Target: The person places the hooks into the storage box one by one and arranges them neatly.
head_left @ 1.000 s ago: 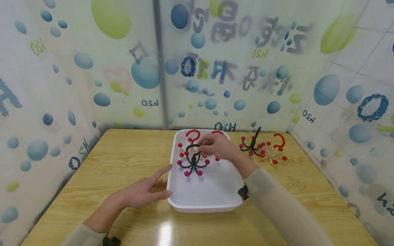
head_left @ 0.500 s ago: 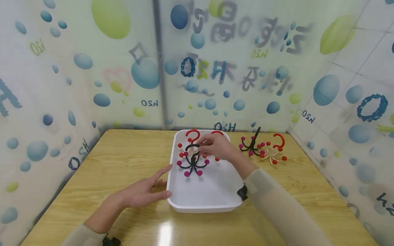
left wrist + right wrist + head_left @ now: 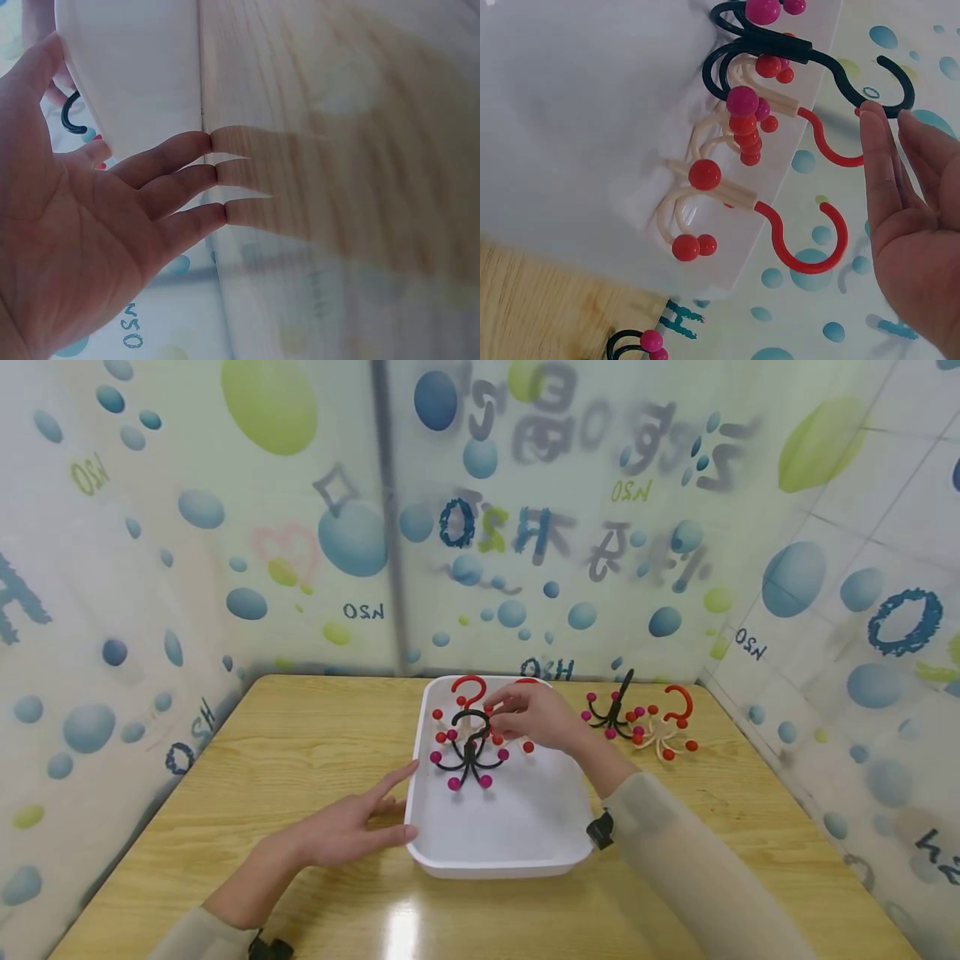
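Right hand (image 3: 534, 717) eases off a black, octopus-shaped hook with magenta ball tips (image 3: 470, 753).
Fingers nearly straight, it has shifted slightly aside, baring more of the curved top; the hook sits in the white rectangular tray (image 3: 498, 866), apparently released. Left hand (image 3: 347, 828), fingers extended, touches the rim.

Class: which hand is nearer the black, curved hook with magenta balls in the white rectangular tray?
Right. The right hand is at the curved end of the hook; the left hand is farther, at the left side of the tray.
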### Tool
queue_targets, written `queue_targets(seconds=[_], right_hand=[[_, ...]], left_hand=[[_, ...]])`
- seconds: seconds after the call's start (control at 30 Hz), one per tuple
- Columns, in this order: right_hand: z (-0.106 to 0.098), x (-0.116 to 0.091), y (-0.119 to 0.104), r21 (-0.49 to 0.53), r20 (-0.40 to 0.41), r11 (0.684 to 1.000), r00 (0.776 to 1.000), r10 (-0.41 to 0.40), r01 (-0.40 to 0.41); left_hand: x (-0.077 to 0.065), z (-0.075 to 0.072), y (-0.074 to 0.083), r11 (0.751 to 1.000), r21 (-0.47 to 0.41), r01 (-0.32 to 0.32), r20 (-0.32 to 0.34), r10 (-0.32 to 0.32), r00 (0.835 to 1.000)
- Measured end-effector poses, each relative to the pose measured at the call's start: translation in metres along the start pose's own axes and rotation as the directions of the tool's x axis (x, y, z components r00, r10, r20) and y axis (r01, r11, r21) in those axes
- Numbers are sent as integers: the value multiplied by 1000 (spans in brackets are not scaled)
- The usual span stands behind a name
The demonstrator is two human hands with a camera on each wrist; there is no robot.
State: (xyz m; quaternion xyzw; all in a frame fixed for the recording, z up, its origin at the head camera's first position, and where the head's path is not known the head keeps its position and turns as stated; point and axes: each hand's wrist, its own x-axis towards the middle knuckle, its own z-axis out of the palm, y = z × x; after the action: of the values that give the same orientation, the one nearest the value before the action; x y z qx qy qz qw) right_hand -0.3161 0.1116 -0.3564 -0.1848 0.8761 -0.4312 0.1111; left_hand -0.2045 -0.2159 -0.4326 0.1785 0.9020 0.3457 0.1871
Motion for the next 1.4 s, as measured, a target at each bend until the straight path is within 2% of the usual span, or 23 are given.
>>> queue_targets(seconds=[0.17,0.37,0.53,0.77,1.0,1.27,1.4], right_hand=[[-11,-11,4,6,-3,1000,1000,1,-1],[-26,-29,19,16,-52,999,998,-28,29],[-38,-46,34,60,-94,998,995,9,-3],[-54,-69,55,51,-139,998,989,45,-38],[-63,-90,78,69,-157,995,984,84,-74],[-70,-111,103,58,-149,997,987,63,-55],[-75,-122,116,63,-177,996,982,72,-61]], left_hand=[[0,0,1,1000,2,7,1,-7,1000],[-1,-3,1,999,32,-1,-11,2,1000],[0,-4,1,999,37,6,-9,-6,1000],[0,-3,-1,1000,21,2,-5,-2,1000],[1,-2,-1,1000,18,11,1,-11,1000],[1,-1,2,1000,16,24,9,-24,1000],[1,-1,3,999,18,29,12,-29,999]])
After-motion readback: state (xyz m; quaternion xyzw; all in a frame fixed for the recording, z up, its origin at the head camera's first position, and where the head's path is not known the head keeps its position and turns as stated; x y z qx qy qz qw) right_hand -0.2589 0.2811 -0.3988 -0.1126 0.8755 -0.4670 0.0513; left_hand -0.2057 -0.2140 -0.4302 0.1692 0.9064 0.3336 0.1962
